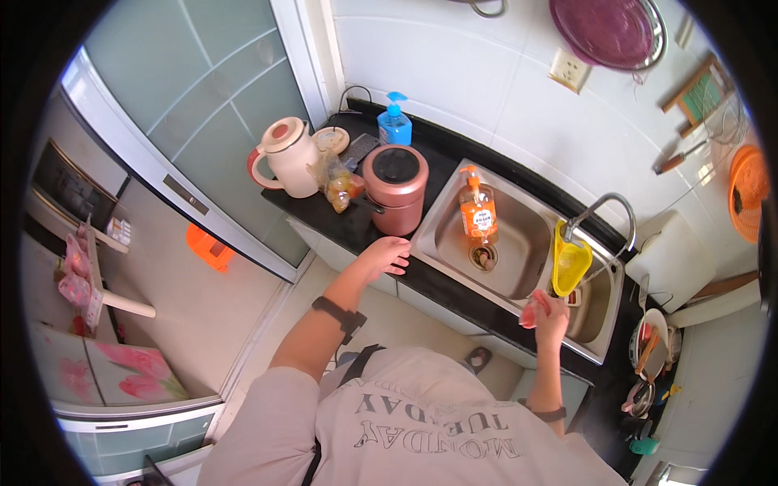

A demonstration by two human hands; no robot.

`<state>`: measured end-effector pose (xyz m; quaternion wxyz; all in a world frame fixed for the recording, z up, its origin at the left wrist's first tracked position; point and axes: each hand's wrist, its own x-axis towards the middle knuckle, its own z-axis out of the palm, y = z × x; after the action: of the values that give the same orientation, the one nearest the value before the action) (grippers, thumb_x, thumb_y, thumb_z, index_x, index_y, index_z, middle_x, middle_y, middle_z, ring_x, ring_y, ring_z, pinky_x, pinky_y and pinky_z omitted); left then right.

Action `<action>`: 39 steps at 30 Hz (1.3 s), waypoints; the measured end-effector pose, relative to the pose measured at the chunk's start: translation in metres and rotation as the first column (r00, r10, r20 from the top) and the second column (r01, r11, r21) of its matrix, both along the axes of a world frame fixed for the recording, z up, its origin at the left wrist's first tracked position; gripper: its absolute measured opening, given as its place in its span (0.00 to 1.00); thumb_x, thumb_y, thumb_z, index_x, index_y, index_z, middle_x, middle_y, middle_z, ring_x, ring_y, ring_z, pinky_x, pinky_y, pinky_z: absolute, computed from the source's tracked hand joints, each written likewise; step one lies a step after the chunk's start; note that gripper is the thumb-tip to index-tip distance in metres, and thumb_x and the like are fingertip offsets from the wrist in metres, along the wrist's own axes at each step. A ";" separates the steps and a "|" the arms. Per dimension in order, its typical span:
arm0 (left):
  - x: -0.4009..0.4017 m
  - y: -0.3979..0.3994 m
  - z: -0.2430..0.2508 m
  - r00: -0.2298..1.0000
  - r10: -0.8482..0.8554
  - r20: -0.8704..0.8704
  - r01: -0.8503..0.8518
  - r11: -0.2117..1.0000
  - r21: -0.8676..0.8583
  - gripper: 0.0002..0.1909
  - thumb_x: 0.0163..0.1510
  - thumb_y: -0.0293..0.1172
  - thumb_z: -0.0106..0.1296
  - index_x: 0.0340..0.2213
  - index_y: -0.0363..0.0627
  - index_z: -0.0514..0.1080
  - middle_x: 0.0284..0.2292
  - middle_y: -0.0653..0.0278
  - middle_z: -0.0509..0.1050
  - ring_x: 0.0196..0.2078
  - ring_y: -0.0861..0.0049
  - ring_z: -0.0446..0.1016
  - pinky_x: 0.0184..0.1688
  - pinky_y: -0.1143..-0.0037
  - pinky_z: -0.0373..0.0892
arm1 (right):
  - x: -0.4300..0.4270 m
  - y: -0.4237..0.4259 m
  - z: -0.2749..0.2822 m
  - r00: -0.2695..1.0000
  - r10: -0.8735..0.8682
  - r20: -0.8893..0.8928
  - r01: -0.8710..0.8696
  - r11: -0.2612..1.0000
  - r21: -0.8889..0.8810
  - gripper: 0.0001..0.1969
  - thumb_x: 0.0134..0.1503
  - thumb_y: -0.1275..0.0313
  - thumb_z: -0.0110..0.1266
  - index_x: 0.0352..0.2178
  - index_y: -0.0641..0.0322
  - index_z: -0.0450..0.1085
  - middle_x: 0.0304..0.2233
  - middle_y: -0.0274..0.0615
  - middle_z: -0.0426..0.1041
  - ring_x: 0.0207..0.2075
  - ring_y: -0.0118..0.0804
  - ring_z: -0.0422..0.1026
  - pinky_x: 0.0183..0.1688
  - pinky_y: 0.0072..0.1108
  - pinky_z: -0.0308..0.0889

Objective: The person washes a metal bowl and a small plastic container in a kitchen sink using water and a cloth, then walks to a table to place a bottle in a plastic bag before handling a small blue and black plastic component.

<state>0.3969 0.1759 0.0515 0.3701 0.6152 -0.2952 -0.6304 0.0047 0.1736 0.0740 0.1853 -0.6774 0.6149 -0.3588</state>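
Note:
My left hand (pixel 389 255) holds nothing, its fingers loosely apart. It is just in front of a pink metallic lidded canister (pixel 394 209), by the front edge of the black countertop (pixel 447 291). In my right hand (pixel 552 319) is a crumpled pink cloth (pixel 530 311), at the near rim of a double-bowl stainless steel sink (pixel 510 270). An orange pump bottle (pixel 478 212) stands in the larger bowl by the drain (pixel 484 257). A yellow strainer basket (pixel 571 267) sits at the divider, below the curved faucet (pixel 598 203).
Left of the canister are a cream thermos jug (pixel 289 161), a plastic bag of food (pixel 337 185) and a blue pump bottle (pixel 395 124). Dishes and utensils (pixel 650 346) crowd the right counter. A glazed sliding door (pixel 200 91) borders the left; utensils hang on the wall.

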 end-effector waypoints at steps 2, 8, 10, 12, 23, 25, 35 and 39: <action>0.008 -0.008 -0.001 0.992 -0.033 -0.122 0.031 0.999 -0.022 0.28 0.49 0.51 0.48 0.44 0.42 0.62 0.41 0.61 0.63 0.45 0.69 0.62 0.39 0.70 0.67 | 0.029 0.000 -0.006 0.989 0.005 -0.145 -0.031 0.984 -0.178 0.11 0.42 0.75 0.57 0.31 0.62 0.73 0.27 0.44 0.71 0.33 0.42 0.69 0.37 0.25 0.64; 0.029 -0.041 -0.014 0.991 0.075 -0.113 -0.079 0.996 -0.030 0.37 0.44 0.61 0.50 0.45 0.42 0.61 0.45 0.58 0.62 0.49 0.64 0.58 0.44 0.63 0.62 | 0.092 0.014 0.004 0.995 0.094 0.039 -0.094 0.995 0.023 0.11 0.42 0.74 0.56 0.31 0.63 0.73 0.27 0.45 0.71 0.32 0.42 0.70 0.36 0.25 0.64; 0.026 -0.055 -0.022 0.974 0.211 -0.078 -0.212 0.977 -0.005 0.35 0.42 0.62 0.51 0.39 0.41 0.66 0.40 0.59 0.66 0.46 0.66 0.61 0.41 0.65 0.63 | 0.105 0.013 0.008 0.990 0.131 0.050 -0.133 0.990 0.043 0.12 0.43 0.73 0.56 0.32 0.64 0.72 0.28 0.44 0.71 0.28 0.39 0.70 0.32 0.24 0.65; 0.031 -0.066 -0.031 0.980 0.195 -0.028 -0.195 0.981 -0.005 0.33 0.42 0.61 0.51 0.35 0.40 0.68 0.35 0.62 0.67 0.42 0.70 0.63 0.39 0.66 0.63 | 0.123 0.015 0.016 0.982 0.039 0.185 -0.085 0.965 0.247 0.12 0.43 0.73 0.55 0.33 0.64 0.71 0.28 0.44 0.72 0.27 0.37 0.70 0.31 0.23 0.65; 0.107 -0.113 -0.044 0.920 0.191 0.343 -0.101 0.959 -0.263 0.30 0.50 0.55 0.45 0.27 0.32 0.72 0.27 0.60 0.73 0.31 0.77 0.69 0.37 0.79 0.64 | 0.212 -0.103 -0.027 0.967 0.145 0.212 -0.161 0.985 0.061 0.12 0.42 0.73 0.58 0.32 0.59 0.71 0.29 0.45 0.70 0.34 0.43 0.69 0.38 0.26 0.65; 0.120 -0.119 -0.047 0.896 0.150 0.418 -0.036 0.963 -0.269 0.29 0.51 0.54 0.44 0.28 0.32 0.72 0.27 0.60 0.73 0.31 0.76 0.68 0.37 0.79 0.64 | 0.235 -0.136 -0.023 0.968 0.239 0.076 -0.234 0.970 -0.067 0.12 0.42 0.74 0.57 0.32 0.58 0.71 0.29 0.43 0.69 0.35 0.44 0.69 0.37 0.28 0.65; 0.144 -0.140 -0.035 0.878 0.050 0.475 0.061 0.974 -0.216 0.25 0.55 0.46 0.42 0.33 0.30 0.71 0.33 0.57 0.74 0.38 0.76 0.70 0.42 0.79 0.64 | 0.336 -0.198 -0.133 0.671 0.533 -0.515 -0.630 0.776 -0.017 0.26 0.47 0.73 0.47 0.51 0.50 0.58 0.51 0.43 0.57 0.54 0.47 0.54 0.54 0.29 0.54; 0.152 -0.130 0.002 0.903 -0.040 0.427 0.122 0.979 -0.165 0.22 0.55 0.44 0.43 0.38 0.34 0.69 0.35 0.63 0.72 0.40 0.82 0.68 0.41 0.81 0.63 | 0.341 -0.292 -0.128 0.608 0.361 -0.707 -0.442 0.894 0.076 0.28 0.49 0.73 0.42 0.55 0.55 0.51 0.55 0.45 0.52 0.56 0.50 0.50 0.56 0.32 0.51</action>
<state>0.5490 0.0457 0.0539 0.3272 0.6863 -0.4517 -0.4668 0.3461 -0.1186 -0.0542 -0.0244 -0.8911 0.4499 -0.0539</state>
